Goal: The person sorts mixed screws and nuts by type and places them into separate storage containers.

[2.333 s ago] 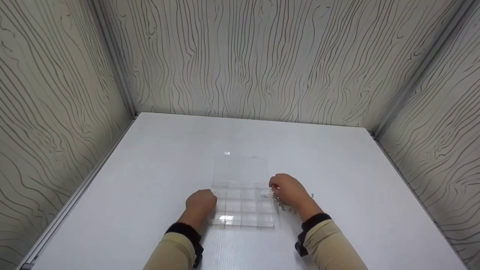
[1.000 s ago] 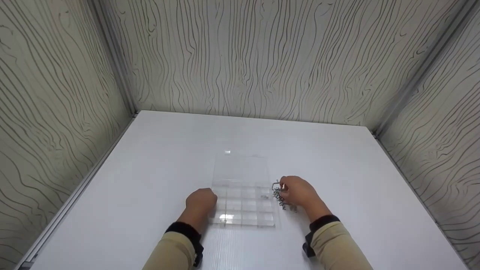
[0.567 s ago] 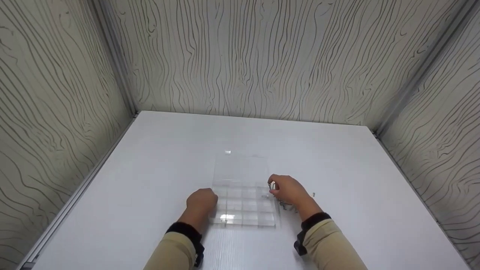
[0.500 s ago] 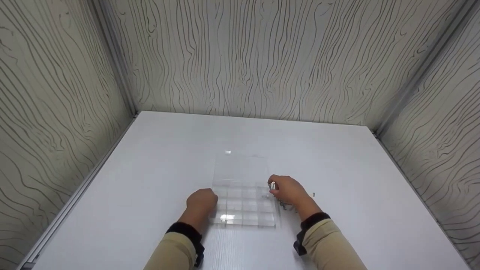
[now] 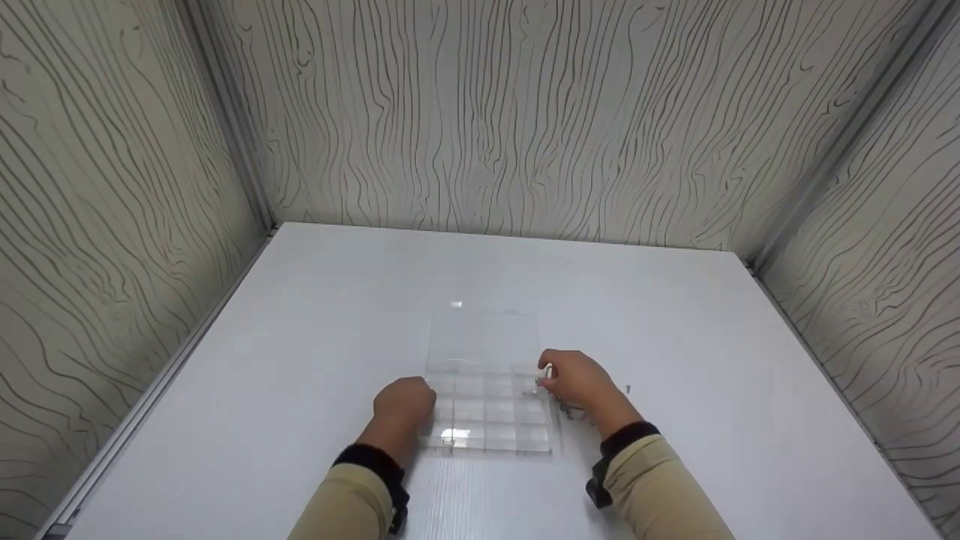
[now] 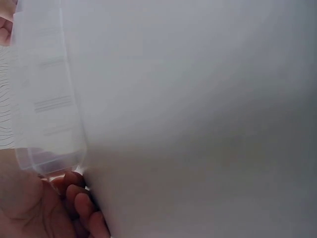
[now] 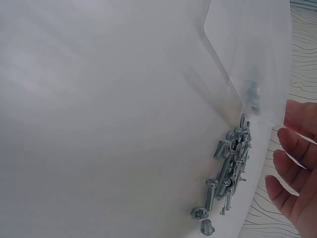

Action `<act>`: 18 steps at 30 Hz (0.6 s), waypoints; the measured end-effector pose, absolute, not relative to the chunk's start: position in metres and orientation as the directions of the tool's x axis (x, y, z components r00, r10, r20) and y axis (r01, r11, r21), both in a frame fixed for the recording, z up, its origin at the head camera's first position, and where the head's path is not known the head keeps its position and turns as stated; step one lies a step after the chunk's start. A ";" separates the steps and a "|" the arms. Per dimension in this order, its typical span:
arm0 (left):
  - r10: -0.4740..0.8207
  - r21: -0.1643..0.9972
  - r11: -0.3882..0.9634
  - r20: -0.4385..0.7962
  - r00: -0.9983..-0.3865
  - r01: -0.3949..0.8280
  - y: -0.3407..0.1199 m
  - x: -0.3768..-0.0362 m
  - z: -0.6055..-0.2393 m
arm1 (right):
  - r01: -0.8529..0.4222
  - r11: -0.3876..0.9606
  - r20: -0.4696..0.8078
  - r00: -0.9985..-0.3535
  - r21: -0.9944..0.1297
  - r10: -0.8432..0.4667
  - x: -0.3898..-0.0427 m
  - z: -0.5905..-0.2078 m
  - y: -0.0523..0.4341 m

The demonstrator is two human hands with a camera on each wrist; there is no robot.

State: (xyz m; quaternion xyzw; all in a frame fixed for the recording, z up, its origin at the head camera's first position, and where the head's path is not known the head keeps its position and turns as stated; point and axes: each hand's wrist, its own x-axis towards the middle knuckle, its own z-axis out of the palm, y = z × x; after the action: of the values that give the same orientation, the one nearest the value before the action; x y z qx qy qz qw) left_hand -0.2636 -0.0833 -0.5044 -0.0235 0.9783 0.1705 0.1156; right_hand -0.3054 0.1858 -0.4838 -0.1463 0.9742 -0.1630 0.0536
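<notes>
A clear plastic compartment box (image 5: 499,410) lies on the white table, its transparent lid (image 5: 484,334) folded back flat. My left hand (image 5: 403,409) grips the box's left side, its curled fingers (image 6: 84,206) at the box corner in the left wrist view. Over the far right compartment is my right hand (image 5: 581,379), thumb and index finger parted. A small metal screw (image 5: 538,381) shows just under the thumb tip. Through the box wall, the right wrist view shows blurred metal pieces (image 7: 253,96) inside. A pile of bolts and screws (image 7: 233,161) lies beside the box, partly under my right hand.
One loose screw (image 5: 628,388) lies right of my right wrist. The white table (image 5: 300,337) reaches back to wood-grain patterned panels (image 5: 480,112) on three sides, with grey metal posts at the corners.
My right hand went from the pile to the far right compartment with a screw. The screw now sits lower, out from between the finger and thumb. My left hand stays put.
</notes>
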 end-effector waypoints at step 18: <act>-0.028 0.351 0.929 -0.257 -0.966 -0.121 -0.083 -0.267 -0.506 | -0.253 0.918 -0.176 -0.932 -0.307 -0.316 -0.305 -0.481 0.218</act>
State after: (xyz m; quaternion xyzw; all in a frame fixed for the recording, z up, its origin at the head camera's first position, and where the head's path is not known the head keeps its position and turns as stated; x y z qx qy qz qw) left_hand -0.2671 -0.0833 -0.5063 -0.0383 0.9740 0.1851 0.1249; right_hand -0.3047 0.2183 -0.4813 -0.1461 0.9728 -0.1409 0.1118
